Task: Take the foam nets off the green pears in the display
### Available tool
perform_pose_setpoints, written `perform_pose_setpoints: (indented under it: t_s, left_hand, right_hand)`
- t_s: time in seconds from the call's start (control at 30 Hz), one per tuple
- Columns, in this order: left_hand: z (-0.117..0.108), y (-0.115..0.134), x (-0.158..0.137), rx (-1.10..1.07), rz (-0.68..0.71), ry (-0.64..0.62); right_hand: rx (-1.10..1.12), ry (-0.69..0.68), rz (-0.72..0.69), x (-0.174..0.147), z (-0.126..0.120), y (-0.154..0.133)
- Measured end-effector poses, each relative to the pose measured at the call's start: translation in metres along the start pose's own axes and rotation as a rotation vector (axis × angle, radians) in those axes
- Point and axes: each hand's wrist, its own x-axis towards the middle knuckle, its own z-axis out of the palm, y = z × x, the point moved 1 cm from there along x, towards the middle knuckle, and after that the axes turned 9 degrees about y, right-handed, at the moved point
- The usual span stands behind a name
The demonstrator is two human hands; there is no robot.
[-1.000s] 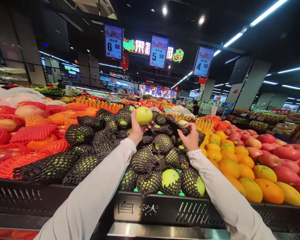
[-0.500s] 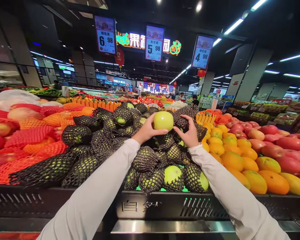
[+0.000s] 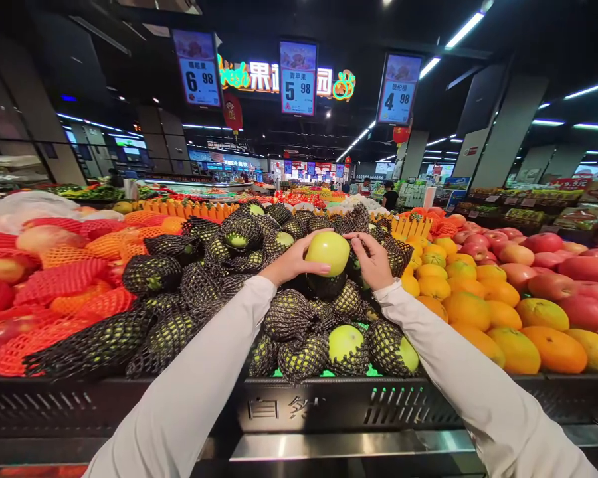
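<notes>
A bare green apple (image 3: 327, 253) is held up over the fruit pile in my left hand (image 3: 290, 261), the thumb across its front and the fingers behind it. My right hand (image 3: 373, 257) is at the apple's right edge, with the index finger reaching towards its upper side and the thumb bent close to that finger. Whether these fingertips pinch anything is hard to see. Below and around both hands lie green apples in black foam nets (image 3: 292, 315). One netted apple (image 3: 346, 344) near the front shows its bare top.
Red and orange netted fruit (image 3: 60, 282) lies to the left. Oranges (image 3: 471, 309) and red apples (image 3: 553, 282) are heaped on the right. A black slatted display edge (image 3: 339, 405) runs along the front. Price screens (image 3: 298, 78) hang overhead, and a person (image 3: 389, 197) stands farther back.
The apple has turned and tilted slightly in my left hand. My right hand's spread fingers have drawn closer together beside it. The view has shifted a little.
</notes>
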Motion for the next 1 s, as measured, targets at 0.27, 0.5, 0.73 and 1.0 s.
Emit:
perform_pose_setpoints:
  t_s: [0.27,0.5,0.73,1.0]
  left_hand:
    - [0.004,0.001,-0.002,-0.020,-0.051,-0.088]
    - [0.003,0.000,-0.004,-0.001,-0.064,-0.025]
    - [0.004,0.001,-0.006,-0.031,-0.129,-0.103]
    - [0.007,0.005,-0.005,-0.023,-0.071,-0.059]
  right_hand:
    - [0.006,-0.007,-0.018,-0.001,0.001,0.001]
    - [0.137,-0.050,0.012,-0.002,0.005,-0.002]
    - [0.123,-0.033,0.178,-0.003,0.009,0.008]
    - [0.111,-0.054,0.118,-0.003,0.009,0.005]
